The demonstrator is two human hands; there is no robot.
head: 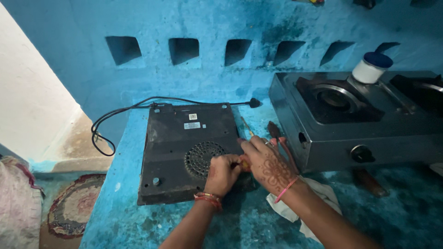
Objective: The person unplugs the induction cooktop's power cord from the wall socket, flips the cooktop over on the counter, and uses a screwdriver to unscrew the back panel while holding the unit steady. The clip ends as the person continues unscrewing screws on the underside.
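Both hands (247, 168) on upturned cooktop (184, 150)

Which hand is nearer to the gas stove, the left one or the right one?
Right. The right hand rests at the black cooker's right edge, just beside the gas stove's front left corner. The left hand lies farther left, on the cooker beside its round vent.

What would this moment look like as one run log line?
left hand: on upturned induction cooktop near vent | right hand: beside it, on screwdriver | gas stove: right | cloth: under wrist
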